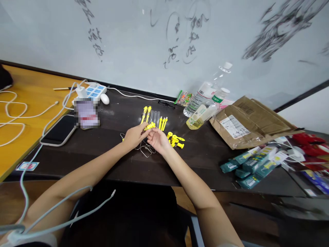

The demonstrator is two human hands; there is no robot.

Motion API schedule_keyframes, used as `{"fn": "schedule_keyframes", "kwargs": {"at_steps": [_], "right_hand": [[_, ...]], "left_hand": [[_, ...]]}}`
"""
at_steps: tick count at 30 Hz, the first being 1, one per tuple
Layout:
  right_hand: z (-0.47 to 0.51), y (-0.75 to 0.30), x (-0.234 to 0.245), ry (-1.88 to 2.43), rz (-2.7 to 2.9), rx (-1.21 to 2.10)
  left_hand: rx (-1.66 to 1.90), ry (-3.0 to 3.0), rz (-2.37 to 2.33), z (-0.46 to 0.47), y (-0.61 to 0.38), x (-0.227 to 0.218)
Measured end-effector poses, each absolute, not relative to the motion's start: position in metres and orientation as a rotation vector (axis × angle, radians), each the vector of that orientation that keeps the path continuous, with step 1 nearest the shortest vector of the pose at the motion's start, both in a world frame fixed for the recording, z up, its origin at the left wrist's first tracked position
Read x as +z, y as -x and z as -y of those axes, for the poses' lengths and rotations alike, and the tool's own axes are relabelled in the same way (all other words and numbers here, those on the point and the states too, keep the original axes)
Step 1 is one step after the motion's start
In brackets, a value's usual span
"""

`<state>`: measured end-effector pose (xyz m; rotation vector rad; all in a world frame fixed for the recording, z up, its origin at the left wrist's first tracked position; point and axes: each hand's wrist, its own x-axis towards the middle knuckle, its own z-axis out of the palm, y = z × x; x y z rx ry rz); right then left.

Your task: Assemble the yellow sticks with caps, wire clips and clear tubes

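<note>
My left hand (135, 136) pinches a small yellow plastic part (150, 126) above the dark table. Fingertips of my right hand (158, 140) are closed at the near end of that same part; its exact shape is partly hidden by the fingers. Just beyond the hands lie two long yellow pieces (145, 115), clear tubes (154, 116) and several slim yellow rods (163, 123). A small pile of yellow caps and rings (175, 140) rests right of my right hand. Bent metal wire hooks (145, 150) lie under and in front of both hands.
On the left are a phone (59, 131), a power strip (95, 91), a white mouse (104, 98) and loose cables (23, 181). Two bottles (203, 112) lean at the back right, beside a brown parcel bag (239, 120). Green boxes (257, 165) lie near the right front edge.
</note>
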<state>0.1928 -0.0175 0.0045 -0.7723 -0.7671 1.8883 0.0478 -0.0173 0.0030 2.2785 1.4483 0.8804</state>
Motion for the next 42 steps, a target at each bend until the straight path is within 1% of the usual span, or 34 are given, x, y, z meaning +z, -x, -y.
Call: {"fn": "schedule_keyframes", "kwargs": {"at_steps": [3,7,10,13,16,22,27,33,36,38,42], "right_hand": [[0.016,-0.192,-0.001,0.828,0.753,1.83],[0.013,-0.202,-0.005,0.78,0.944,1.669],[0.013,-0.204,-0.005,0.82,1.023,1.683],[0.015,-0.201,-0.006,0.899,0.977,1.778],[0.014,-0.201,-0.01,0.923,1.041,1.766],[-0.002,-0.22,-0.02,1.004,1.42,1.293],[-0.01,-0.227,-0.017,1.034,1.732,0.747],[-0.014,-0.24,-0.006,1.081,1.782,0.508],[-0.018,-0.257,-0.001,1.202,1.629,0.471],[-0.019,-0.263,0.0,1.253,1.528,0.524],[-0.016,-0.252,-0.007,1.277,1.508,0.837]], "left_hand": [[0.787,-2.388,-1.492,0.021,-0.051,0.0],[0.725,-2.455,-1.424,0.023,-0.052,-0.001],[0.746,-2.489,-1.431,0.025,-0.052,-0.001],[0.804,-2.584,-1.461,0.028,-0.054,0.0],[0.752,-2.693,-1.422,0.031,-0.056,0.0],[0.659,-2.731,-1.344,0.032,-0.057,-0.006],[0.632,-2.738,-1.297,0.029,-0.055,-0.006],[0.555,-2.69,-1.176,0.03,-0.052,-0.001],[0.598,-2.665,-1.172,0.032,-0.054,-0.003],[0.618,-2.673,-1.168,0.032,-0.055,-0.004],[0.633,-2.689,-1.201,0.028,-0.055,-0.005]]}}
